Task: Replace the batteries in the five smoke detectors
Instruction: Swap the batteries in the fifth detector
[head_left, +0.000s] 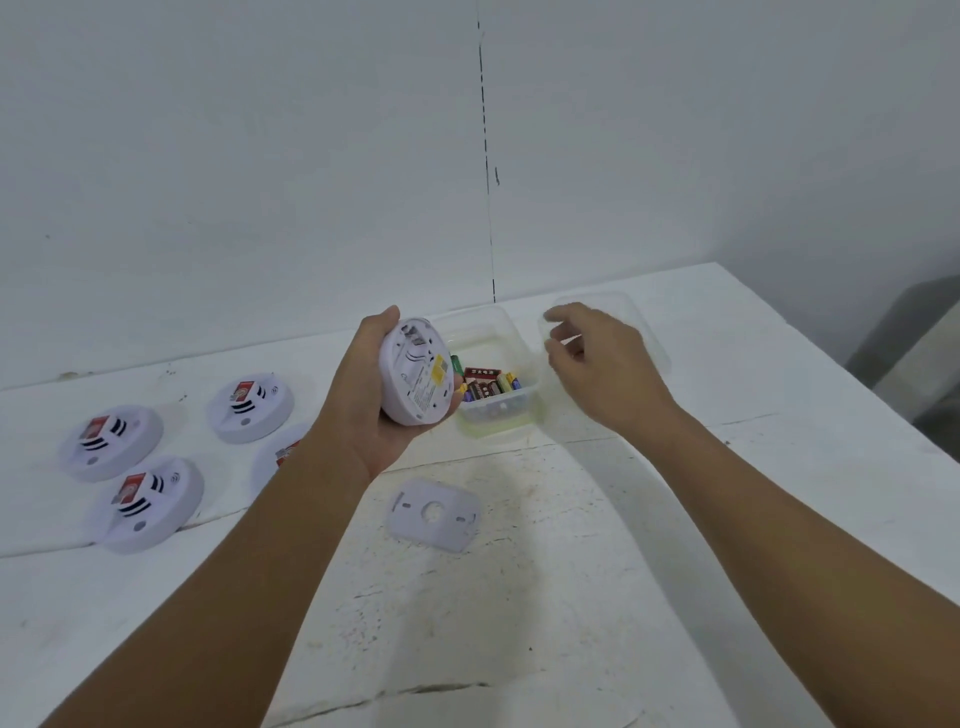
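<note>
My left hand (363, 395) grips a white smoke detector (415, 371), tilted so its underside with the label and open battery bay faces me. Just right of it stands a clear plastic box (493, 415) with several batteries (488, 384) inside. My right hand (597, 364) hovers over the box's right side with fingers apart, holding nothing that I can see. The detector's white mounting plate (434, 514) lies flat on the table in front of me. Three more detectors (111, 441) (252, 405) (148, 501) sit face up at the left; a fourth (280, 452) is partly hidden by my left forearm.
The clear lid (639, 322) of the box lies behind my right hand. The white table (545, 597) ends at a wall behind the box, and its right edge drops off at the far right.
</note>
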